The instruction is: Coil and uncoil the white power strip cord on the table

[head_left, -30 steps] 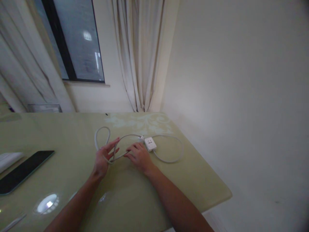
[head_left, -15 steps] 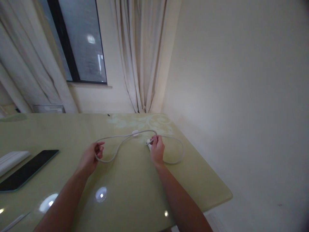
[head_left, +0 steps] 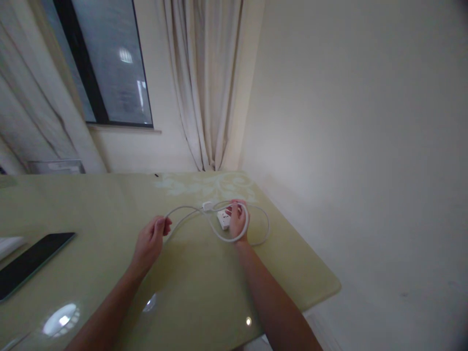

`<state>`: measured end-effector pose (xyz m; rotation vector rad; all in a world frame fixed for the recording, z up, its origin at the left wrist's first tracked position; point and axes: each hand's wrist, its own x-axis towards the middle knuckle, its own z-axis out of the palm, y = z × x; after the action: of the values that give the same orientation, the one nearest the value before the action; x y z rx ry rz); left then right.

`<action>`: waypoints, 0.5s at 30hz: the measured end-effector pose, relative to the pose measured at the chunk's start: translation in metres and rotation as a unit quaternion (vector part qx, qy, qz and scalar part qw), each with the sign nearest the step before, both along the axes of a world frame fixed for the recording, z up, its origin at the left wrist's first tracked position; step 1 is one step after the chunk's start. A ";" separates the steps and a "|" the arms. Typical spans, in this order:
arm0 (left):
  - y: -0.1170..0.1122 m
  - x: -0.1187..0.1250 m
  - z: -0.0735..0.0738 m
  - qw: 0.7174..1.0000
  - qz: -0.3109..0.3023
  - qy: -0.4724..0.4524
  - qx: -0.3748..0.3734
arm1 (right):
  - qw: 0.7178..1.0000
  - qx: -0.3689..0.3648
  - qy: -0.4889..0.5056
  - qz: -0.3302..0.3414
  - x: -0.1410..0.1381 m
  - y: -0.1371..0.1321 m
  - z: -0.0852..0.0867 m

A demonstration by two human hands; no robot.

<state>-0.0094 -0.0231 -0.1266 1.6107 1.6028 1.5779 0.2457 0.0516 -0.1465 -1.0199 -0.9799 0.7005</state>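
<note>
A white power cord (head_left: 183, 208) runs in loops between my two hands above the table. My left hand (head_left: 153, 236) is closed on a stretch of it, thumb on top. Around the fingers of my right hand (head_left: 238, 222) lies a loop of the same cord, and the hand is closed on it. Just left of my right hand is a white power strip (head_left: 224, 219) with dark socket holes, partly hidden by the hand. The cord's white plug (head_left: 207, 206) sits between the hands, near the strip. Another bend of cord curves out to the right of my right wrist.
A glossy pale-green table (head_left: 197, 297) reaches to a wall (head_left: 347, 146) on the right. At the left lie a dark tablet (head_left: 34, 261) and a white object (head_left: 10, 244), cut by the frame edge. Curtains (head_left: 201, 87) and a window (head_left: 109, 63) are behind.
My left hand has moved right, toward my right hand. A cord loop now hangs around my right hand, and more of the power strip shows. The view has turned slightly right.
</note>
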 end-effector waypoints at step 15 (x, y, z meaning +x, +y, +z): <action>-0.016 0.043 -0.029 0.960 -0.235 0.147 -0.034 | 0.845 0.080 -0.509 0.146 -0.029 -0.043 0.006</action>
<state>0.0340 -0.0392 -0.1557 2.0703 1.2520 1.0661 0.2163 0.0084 -0.1408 -1.0996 -2.1195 0.2574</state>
